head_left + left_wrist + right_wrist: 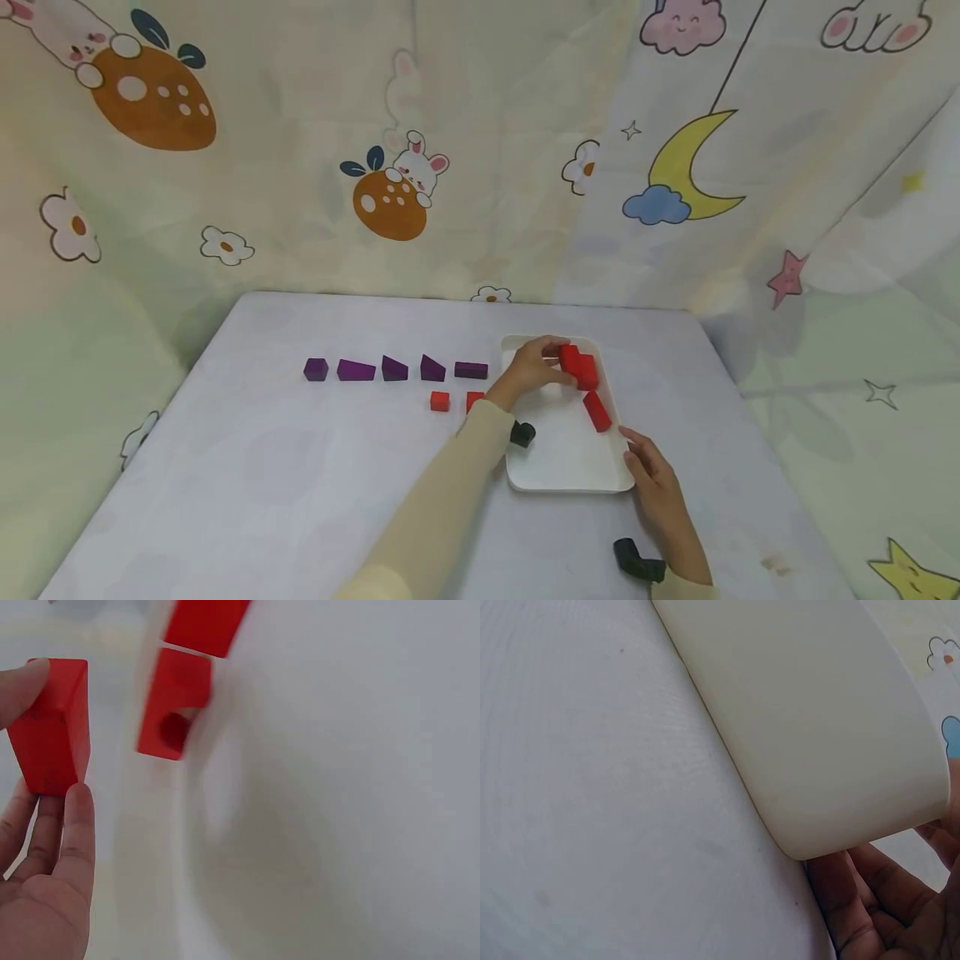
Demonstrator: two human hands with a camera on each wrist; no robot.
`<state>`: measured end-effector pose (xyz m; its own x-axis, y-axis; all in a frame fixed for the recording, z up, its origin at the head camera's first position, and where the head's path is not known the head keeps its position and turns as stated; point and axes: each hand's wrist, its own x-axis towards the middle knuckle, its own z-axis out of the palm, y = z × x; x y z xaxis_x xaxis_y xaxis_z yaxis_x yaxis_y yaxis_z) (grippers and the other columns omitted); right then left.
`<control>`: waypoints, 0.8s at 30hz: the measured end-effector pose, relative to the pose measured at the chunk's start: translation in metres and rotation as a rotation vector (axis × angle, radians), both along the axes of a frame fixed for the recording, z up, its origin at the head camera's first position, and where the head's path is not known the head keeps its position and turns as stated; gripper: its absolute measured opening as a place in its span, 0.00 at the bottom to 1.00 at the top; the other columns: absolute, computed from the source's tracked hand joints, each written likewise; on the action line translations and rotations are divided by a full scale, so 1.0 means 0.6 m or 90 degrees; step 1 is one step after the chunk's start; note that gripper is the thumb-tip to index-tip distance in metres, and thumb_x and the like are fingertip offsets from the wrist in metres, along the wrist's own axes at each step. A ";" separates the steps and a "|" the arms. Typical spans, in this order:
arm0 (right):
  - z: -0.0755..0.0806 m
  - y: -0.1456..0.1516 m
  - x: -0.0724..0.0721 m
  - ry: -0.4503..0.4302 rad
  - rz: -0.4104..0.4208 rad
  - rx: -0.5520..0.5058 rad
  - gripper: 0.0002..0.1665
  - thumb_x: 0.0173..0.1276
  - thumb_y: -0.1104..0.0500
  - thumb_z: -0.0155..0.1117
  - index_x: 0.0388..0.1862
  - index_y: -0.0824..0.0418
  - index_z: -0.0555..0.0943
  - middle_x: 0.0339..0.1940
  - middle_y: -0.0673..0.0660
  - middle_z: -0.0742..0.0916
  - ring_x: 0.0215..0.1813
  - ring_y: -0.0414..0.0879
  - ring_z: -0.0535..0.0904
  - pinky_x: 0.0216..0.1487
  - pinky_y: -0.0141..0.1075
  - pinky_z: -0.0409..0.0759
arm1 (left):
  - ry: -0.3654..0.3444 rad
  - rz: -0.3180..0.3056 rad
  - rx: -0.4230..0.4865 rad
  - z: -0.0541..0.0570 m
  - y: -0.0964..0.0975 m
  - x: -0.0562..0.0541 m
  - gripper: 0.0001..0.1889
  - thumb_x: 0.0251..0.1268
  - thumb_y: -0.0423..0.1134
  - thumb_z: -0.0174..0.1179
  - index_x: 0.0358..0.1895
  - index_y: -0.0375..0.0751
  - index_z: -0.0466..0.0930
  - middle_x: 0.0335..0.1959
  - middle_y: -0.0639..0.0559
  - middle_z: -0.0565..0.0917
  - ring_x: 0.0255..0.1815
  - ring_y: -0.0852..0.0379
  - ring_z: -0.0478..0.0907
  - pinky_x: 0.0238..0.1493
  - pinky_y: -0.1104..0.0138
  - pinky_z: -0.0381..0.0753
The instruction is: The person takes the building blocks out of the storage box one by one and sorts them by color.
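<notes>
My left hand (534, 368) is over the far part of a white tray (566, 467). It pinches a red block (56, 727) between thumb and fingertips. Two other red blocks are in the tray along its right side; one red block (154, 724) shows a rounded notch in the left wrist view, and the other red block (597, 412) lies nearer me. At the tray's near right corner, my right hand (660, 483) grips the tray's edge. In the right wrist view its fingers (892, 885) are low against the tray's outer wall, partly hidden.
Left of the tray, several purple blocks (356, 370) stand in a row on the white table (300, 500). Nearer me is a red cube (439, 402), with another red block (475, 398) partly hidden by my left arm. A patterned cloth (495, 167) hangs behind.
</notes>
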<state>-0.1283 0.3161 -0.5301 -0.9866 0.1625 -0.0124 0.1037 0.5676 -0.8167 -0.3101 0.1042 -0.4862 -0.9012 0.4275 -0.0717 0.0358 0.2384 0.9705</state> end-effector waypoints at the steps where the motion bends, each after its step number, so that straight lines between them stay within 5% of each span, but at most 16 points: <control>1: 0.001 0.001 0.001 -0.003 0.000 0.002 0.25 0.89 0.60 0.50 0.80 0.63 0.71 0.73 0.75 0.79 0.72 0.68 0.77 0.60 0.19 0.70 | 0.004 -0.006 0.002 0.007 -0.003 0.003 0.35 0.64 0.31 0.78 0.75 0.47 0.78 0.68 0.50 0.83 0.69 0.49 0.78 0.62 0.60 0.87; 6: 0.002 0.000 0.002 -0.010 -0.001 0.007 0.25 0.90 0.60 0.50 0.80 0.63 0.70 0.73 0.75 0.78 0.72 0.69 0.77 0.72 0.41 0.79 | 0.066 -0.057 0.004 0.042 -0.042 0.026 0.35 0.64 0.31 0.78 0.74 0.45 0.78 0.69 0.49 0.82 0.70 0.48 0.79 0.61 0.59 0.88; 12: 0.001 -0.002 0.001 -0.017 -0.003 0.002 0.26 0.90 0.60 0.49 0.81 0.63 0.69 0.75 0.75 0.77 0.74 0.69 0.75 0.75 0.59 0.74 | 0.103 -0.091 0.000 0.067 -0.130 0.052 0.36 0.63 0.31 0.78 0.75 0.43 0.76 0.70 0.46 0.80 0.71 0.45 0.78 0.66 0.52 0.86; 19: 0.002 -0.003 0.000 -0.021 -0.007 0.001 0.26 0.90 0.60 0.47 0.81 0.64 0.68 0.77 0.76 0.75 0.76 0.70 0.73 0.76 0.62 0.70 | 0.076 -0.091 -0.011 0.067 -0.251 0.066 0.35 0.62 0.27 0.76 0.74 0.39 0.76 0.69 0.42 0.80 0.70 0.38 0.78 0.64 0.49 0.87; 24: 0.002 -0.005 0.000 -0.002 -0.002 0.010 0.26 0.90 0.60 0.49 0.80 0.65 0.69 0.75 0.76 0.76 0.74 0.71 0.75 0.74 0.52 0.76 | 0.073 -0.059 -0.026 0.049 -0.330 0.074 0.35 0.60 0.25 0.75 0.73 0.38 0.77 0.69 0.41 0.80 0.70 0.35 0.78 0.65 0.47 0.86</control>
<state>-0.1283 0.3129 -0.5290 -0.9861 0.1659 -0.0128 0.1081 0.5800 -0.8074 -0.2655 -0.0936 -0.4568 -0.8610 0.5084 0.0107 0.1704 0.2687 0.9480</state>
